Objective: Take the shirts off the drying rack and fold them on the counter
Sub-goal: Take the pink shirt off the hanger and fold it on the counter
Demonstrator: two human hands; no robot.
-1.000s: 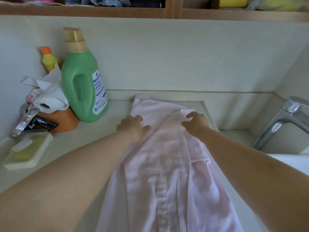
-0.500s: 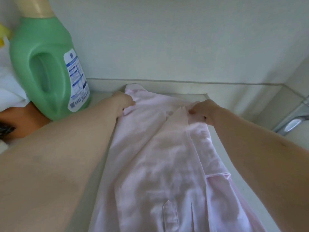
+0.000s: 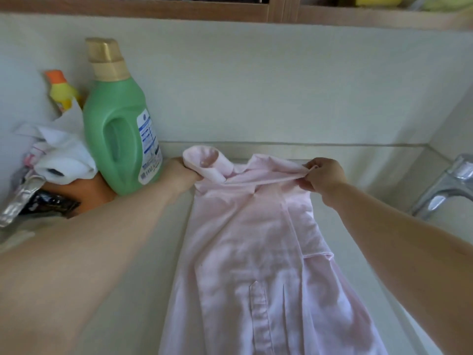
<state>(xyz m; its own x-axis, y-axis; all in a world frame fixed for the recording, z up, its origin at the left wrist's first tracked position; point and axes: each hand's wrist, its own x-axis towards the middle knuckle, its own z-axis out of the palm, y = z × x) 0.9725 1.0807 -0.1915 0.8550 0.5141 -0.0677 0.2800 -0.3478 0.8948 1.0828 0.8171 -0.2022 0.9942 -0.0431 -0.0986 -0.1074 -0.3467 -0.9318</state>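
Note:
A pale pink shirt (image 3: 245, 242) lies lengthwise on the light counter (image 3: 133, 278), its far end toward the wall and its near end running out of the frame. My left hand (image 3: 183, 174) grips the far left corner, where the fabric curls up in a loop. My right hand (image 3: 323, 175) pinches the far right corner between thumb and fingers. Between the two hands the far edge is lifted off the counter and stretched taut. The drying rack is not in view.
A green detergent bottle (image 3: 120, 129) stands just left of my left hand. Behind it are a yellow bottle with an orange cap (image 3: 61, 90), white cloth (image 3: 66, 157), and an orange object (image 3: 82, 189). A chrome tap (image 3: 445, 185) sits at the right. A wooden shelf (image 3: 230, 11) runs overhead.
Both hands went from resting on the shirt to gripping its far corners. They have lifted the far edge and pulled it taut. The camera view shifted in and back out.

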